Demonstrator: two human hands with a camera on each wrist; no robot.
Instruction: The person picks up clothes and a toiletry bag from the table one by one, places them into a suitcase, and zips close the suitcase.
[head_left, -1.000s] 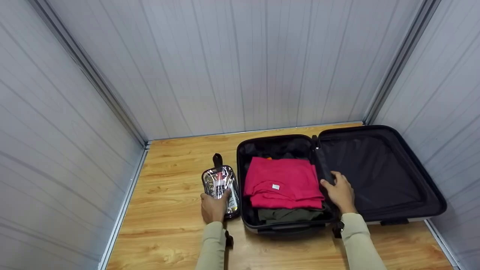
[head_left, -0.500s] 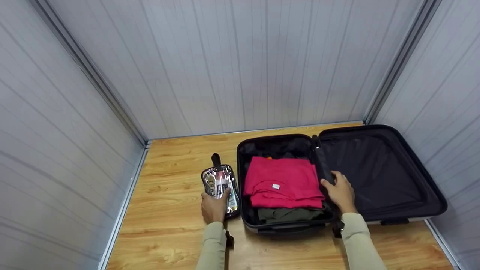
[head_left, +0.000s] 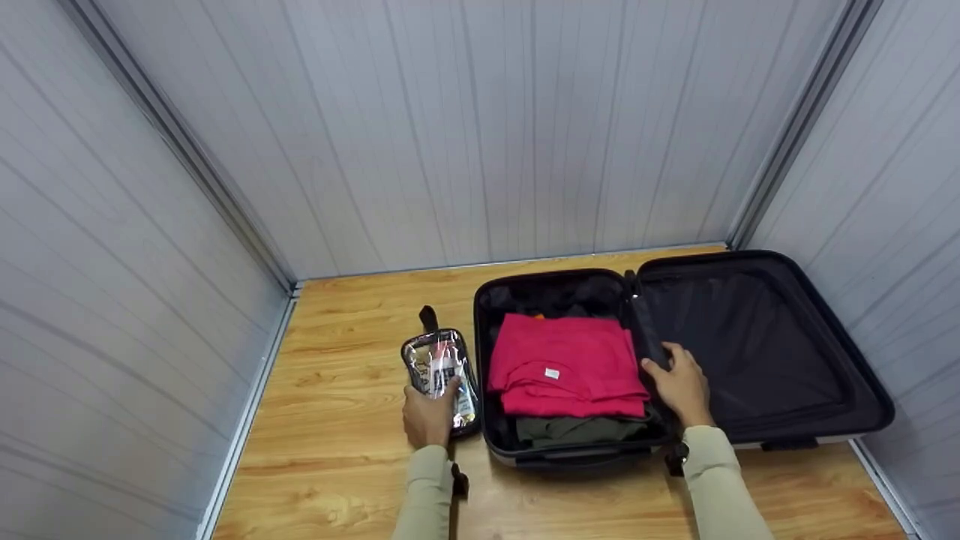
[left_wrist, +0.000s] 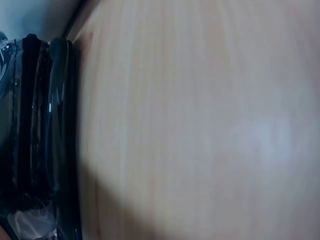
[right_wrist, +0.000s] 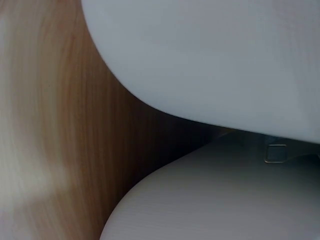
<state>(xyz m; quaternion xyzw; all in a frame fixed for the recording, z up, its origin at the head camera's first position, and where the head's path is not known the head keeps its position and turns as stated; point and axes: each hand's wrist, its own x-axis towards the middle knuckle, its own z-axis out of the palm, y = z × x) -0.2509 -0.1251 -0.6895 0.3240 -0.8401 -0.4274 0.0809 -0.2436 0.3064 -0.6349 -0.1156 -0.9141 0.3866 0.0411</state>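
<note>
A clear toiletry pouch (head_left: 442, 375) with black edging, a wrist strap and small bottles inside is beside the suitcase's left wall in the head view. My left hand (head_left: 427, 416) grips its lower left side, thumb on top; the other fingers are mostly hidden. The pouch's dark edge (left_wrist: 60, 130) shows close up in the left wrist view. An open dark suitcase (head_left: 484, 431) lies flat, its left half holding a folded pink garment (head_left: 570, 360) above dark green cloth (head_left: 581, 429). My right hand (head_left: 682, 386) rests at the hinge between the two halves.
The suitcase's lid half (head_left: 765, 345) is spread out to the right, near the right wall. Pale panel walls (head_left: 487, 135) stand at the back and both sides of the wood-look floor (head_left: 337, 360). In the right wrist view, pale rounded shell surfaces (right_wrist: 210, 65) fill much of the picture.
The pouch has tilted slightly in my left hand, its strap end shifting a little left and its contents showing differently. My right hand and the suitcase stay where they were.
</note>
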